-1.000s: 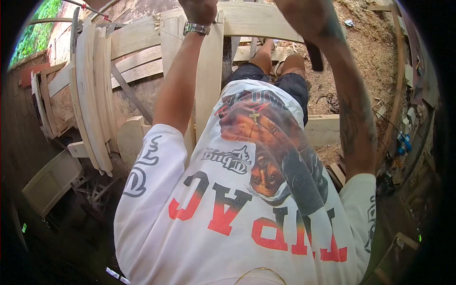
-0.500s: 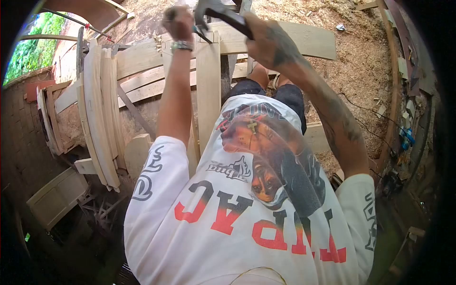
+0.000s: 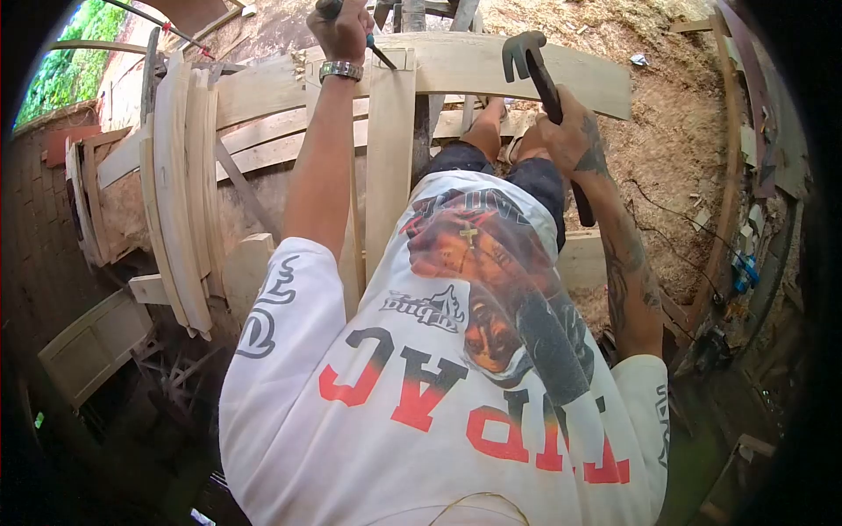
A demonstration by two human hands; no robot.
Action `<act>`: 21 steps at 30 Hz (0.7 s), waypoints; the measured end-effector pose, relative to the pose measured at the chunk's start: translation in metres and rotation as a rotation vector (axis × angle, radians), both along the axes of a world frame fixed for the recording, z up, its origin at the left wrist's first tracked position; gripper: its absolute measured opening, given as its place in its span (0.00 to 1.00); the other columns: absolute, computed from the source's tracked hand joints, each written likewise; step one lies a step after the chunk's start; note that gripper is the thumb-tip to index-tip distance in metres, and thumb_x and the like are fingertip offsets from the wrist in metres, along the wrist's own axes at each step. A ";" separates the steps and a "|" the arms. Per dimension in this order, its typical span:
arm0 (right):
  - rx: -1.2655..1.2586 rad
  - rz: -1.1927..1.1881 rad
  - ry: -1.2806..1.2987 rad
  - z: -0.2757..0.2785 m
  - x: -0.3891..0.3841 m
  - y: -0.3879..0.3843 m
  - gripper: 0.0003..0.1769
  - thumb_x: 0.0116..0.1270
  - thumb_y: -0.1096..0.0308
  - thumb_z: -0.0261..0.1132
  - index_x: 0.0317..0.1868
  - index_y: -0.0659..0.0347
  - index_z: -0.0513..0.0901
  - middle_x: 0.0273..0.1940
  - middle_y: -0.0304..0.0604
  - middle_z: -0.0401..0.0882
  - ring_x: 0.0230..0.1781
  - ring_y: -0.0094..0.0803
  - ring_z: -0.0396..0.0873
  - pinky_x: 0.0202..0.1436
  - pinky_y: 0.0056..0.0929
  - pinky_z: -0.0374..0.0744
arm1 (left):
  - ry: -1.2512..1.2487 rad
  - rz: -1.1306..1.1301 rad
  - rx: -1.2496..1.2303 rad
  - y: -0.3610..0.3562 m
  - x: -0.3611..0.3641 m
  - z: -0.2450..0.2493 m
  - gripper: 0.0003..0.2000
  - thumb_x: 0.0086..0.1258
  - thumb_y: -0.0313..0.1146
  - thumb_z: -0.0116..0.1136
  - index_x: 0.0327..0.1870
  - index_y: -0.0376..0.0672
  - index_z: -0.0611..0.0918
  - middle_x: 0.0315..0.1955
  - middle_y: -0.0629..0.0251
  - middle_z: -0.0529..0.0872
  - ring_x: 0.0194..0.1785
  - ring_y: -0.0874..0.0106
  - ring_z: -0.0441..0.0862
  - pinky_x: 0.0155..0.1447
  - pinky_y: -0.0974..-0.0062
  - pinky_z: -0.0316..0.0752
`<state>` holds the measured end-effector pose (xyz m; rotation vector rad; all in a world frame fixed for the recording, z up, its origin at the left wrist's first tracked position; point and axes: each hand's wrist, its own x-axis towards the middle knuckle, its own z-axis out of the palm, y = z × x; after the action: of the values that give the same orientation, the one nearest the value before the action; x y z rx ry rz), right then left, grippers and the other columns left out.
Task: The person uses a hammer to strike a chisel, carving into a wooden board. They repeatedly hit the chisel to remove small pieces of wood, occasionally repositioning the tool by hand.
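Note:
My left hand (image 3: 344, 31), with a metal watch on the wrist, grips a chisel (image 3: 379, 54). Its blade points down-right at the joint where an upright plank (image 3: 390, 149) meets a curved wooden rail (image 3: 474, 66). My right hand (image 3: 570, 136) holds a dark claw hammer (image 3: 531, 57) by the handle. The hammer's head is raised to the right of the chisel and apart from it. The top of the chisel runs out of the frame.
Several curved wooden pieces (image 3: 175, 175) lean stacked at the left, with a wood block (image 3: 246, 272) below them. A panelled board (image 3: 88, 342) lies at lower left. Sawdust covers the ground (image 3: 684, 114) on the right, where cables and tools (image 3: 745, 263) lie.
The hammer head was at the chisel half a second ago and has since swung back to the right. My left hand has stayed on the chisel at the joint.

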<state>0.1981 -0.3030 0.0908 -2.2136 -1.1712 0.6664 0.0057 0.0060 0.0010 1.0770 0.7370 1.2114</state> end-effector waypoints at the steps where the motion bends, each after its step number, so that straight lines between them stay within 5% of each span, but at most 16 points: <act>1: -0.016 -0.005 0.014 0.002 -0.001 0.001 0.12 0.65 0.68 0.63 0.46 0.66 0.77 0.34 0.65 0.81 0.41 0.66 0.82 0.43 0.52 0.77 | -0.027 0.010 0.046 -0.004 0.004 0.007 0.14 0.71 0.25 0.62 0.24 0.50 0.74 0.12 0.75 0.71 0.11 0.82 0.65 0.15 0.78 0.59; 10: 0.043 0.072 0.060 0.006 -0.007 0.022 0.14 0.66 0.67 0.64 0.49 0.66 0.78 0.36 0.65 0.81 0.41 0.66 0.82 0.43 0.52 0.77 | -0.035 -0.038 0.150 -0.007 0.004 0.006 0.14 0.71 0.25 0.62 0.23 0.49 0.75 0.12 0.75 0.72 0.12 0.82 0.66 0.16 0.80 0.60; 16: 0.613 0.240 -0.182 0.056 -0.020 0.091 0.14 0.66 0.67 0.66 0.49 0.66 0.78 0.32 0.61 0.80 0.33 0.58 0.82 0.39 0.48 0.76 | 0.047 0.013 0.341 -0.016 0.013 -0.009 0.16 0.71 0.21 0.62 0.21 0.48 0.74 0.15 0.77 0.73 0.18 0.84 0.69 0.21 0.82 0.62; 18: 0.576 0.101 -0.063 0.132 -0.038 0.118 0.13 0.62 0.71 0.63 0.45 0.71 0.79 0.28 0.60 0.81 0.30 0.58 0.83 0.36 0.48 0.79 | 0.016 0.025 0.341 -0.022 0.014 -0.008 0.15 0.70 0.21 0.63 0.22 0.47 0.75 0.16 0.77 0.73 0.18 0.84 0.69 0.22 0.81 0.62; 21: 0.993 0.022 -0.087 0.153 -0.053 0.155 0.10 0.65 0.69 0.63 0.41 0.68 0.78 0.27 0.57 0.79 0.30 0.56 0.81 0.39 0.49 0.77 | 0.037 0.013 0.333 -0.025 0.009 -0.011 0.14 0.69 0.21 0.64 0.22 0.46 0.76 0.17 0.77 0.74 0.19 0.84 0.69 0.22 0.80 0.63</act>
<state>0.1454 -0.1478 0.2441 -1.3824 -1.2004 -0.0487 0.0145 -0.0192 -0.0099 1.3717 0.5827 1.3589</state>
